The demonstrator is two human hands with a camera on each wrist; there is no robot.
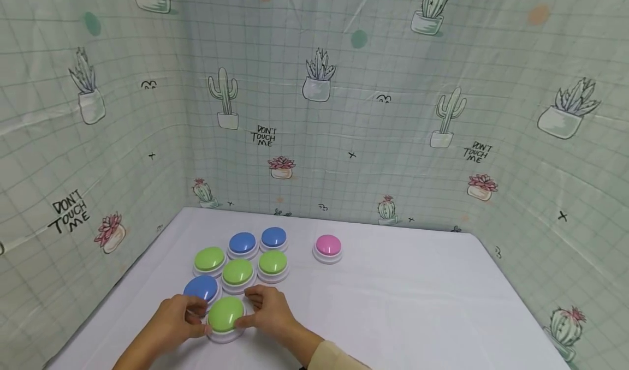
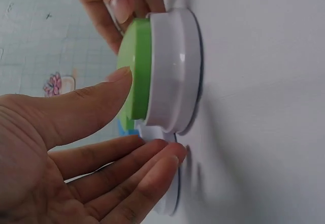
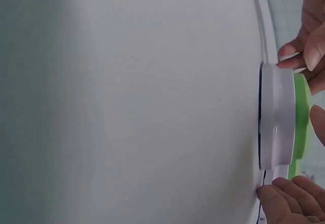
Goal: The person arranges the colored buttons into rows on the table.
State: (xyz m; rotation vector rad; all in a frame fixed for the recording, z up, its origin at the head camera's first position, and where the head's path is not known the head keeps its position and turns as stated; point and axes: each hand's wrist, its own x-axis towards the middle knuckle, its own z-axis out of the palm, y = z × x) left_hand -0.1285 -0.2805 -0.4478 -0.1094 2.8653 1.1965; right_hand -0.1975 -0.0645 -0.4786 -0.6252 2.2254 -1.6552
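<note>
Cactus-print gridded backdrop on three sides — white tabletop below

Glossy plastic buttons, matt tabletop, creased cloth-like backdrop

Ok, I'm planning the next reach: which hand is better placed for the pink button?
Likely the right hand: it's nearer the pink button, while the left hand sits on the far side of the front green button.
</note>
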